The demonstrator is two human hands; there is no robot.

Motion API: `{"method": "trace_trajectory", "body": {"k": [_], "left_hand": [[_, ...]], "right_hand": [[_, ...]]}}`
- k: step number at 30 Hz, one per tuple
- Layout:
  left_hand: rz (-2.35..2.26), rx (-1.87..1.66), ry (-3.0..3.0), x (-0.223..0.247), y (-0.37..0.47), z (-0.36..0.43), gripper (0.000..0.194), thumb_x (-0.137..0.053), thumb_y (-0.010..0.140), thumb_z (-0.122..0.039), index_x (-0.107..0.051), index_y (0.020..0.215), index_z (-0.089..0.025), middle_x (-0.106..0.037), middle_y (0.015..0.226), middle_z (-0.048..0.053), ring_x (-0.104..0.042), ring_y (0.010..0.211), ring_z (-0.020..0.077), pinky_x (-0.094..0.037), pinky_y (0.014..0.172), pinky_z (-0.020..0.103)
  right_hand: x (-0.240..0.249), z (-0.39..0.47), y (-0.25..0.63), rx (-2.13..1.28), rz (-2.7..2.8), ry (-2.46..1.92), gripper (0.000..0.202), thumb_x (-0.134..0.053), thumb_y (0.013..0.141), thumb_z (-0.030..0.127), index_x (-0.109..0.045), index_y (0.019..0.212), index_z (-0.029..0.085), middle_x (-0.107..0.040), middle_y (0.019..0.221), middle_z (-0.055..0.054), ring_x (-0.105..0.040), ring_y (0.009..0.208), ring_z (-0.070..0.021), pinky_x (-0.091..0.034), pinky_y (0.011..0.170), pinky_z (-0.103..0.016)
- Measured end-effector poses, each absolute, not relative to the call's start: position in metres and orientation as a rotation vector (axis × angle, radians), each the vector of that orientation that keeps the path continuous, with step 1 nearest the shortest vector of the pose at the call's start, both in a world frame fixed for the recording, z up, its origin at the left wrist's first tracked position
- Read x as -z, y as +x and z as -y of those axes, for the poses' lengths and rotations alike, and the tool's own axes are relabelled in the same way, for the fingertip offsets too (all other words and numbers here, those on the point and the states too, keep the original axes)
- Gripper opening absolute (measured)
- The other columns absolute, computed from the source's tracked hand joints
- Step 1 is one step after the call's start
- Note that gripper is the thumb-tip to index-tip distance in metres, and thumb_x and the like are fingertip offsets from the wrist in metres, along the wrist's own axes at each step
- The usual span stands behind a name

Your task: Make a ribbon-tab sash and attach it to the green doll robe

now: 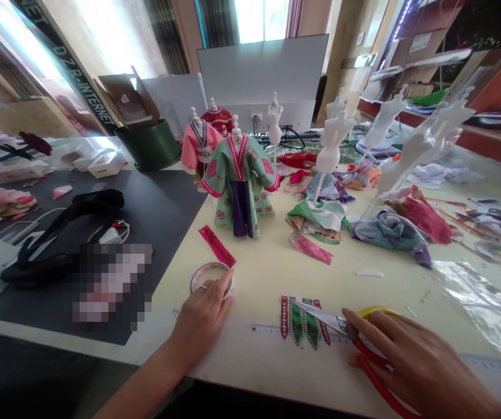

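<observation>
My left hand (203, 314), with a ring on one finger, is closed on the near right rim of a roll of tape (194, 278) lying on the table. Behind the roll is a dark pink fabric strip (216, 247). In my right hand (411, 355) is a pair of scissors (331, 320) with red and yellow handles. Its blades point left, over green pointed trim pieces (297, 326) with beaded edges. Narrow red trim strips (284, 317) flank the green ones. A clear ruler (265, 329) lies along the front, partly under the trims and my right hand.
A doll form in a green robe (244, 186) stands centrally, a pink-robed form (198, 145) behind it. Bare white doll forms (334, 139) and fabric scraps (320, 215) spread right. A monitor (263, 75) stands behind; a black headband-like object (88, 209) lies left.
</observation>
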State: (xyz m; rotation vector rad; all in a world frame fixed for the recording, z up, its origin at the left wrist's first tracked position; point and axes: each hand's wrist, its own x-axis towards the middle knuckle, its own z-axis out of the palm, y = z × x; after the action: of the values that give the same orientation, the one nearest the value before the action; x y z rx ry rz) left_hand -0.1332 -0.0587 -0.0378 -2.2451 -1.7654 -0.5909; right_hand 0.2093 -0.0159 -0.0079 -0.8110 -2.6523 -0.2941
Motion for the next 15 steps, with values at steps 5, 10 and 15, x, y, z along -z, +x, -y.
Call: {"method": "trace_trajectory", "body": {"k": [5,10,15], "left_hand": [[1.715,0.881,-2.247,0.018,-0.112,0.063,0.035,-0.057,0.084,-0.021,-0.050,0.118,-0.014,-0.062,0.104,0.012,-0.056,0.101,0.0265,-0.042,0.091,0.043],[2.250,1.246,-2.673,-0.012,-0.072,0.062,0.012,-0.056,0.084,-0.027,-0.061,0.091,-0.019,-0.063,0.088,0.004,-0.058,0.083,0.0169,-0.048,0.075,0.028],[2.611,1.328,-2.777,-0.019,-0.057,0.052,0.011,-0.058,0.080,-0.026,-0.063,0.072,-0.020,-0.062,0.077,0.000,-0.057,0.074,0.0136,-0.044,0.067,0.023]], "right_hand": [[0.010,0.020,0.211,0.219,2.723,-0.788,0.034,-0.035,0.094,0.028,-0.055,0.118,0.014,-0.066,0.078,-0.008,-0.063,0.066,-0.0185,-0.052,0.055,-0.029],[0.013,0.027,0.211,0.161,2.776,-0.755,0.036,-0.040,0.091,0.030,-0.053,0.123,0.017,-0.064,0.078,-0.006,-0.060,0.065,-0.0190,-0.050,0.058,-0.031],[0.014,0.031,0.212,0.176,2.818,-0.741,0.038,-0.045,0.090,0.034,-0.052,0.123,0.017,-0.061,0.076,-0.005,-0.058,0.064,-0.0197,-0.047,0.055,-0.032]]}}
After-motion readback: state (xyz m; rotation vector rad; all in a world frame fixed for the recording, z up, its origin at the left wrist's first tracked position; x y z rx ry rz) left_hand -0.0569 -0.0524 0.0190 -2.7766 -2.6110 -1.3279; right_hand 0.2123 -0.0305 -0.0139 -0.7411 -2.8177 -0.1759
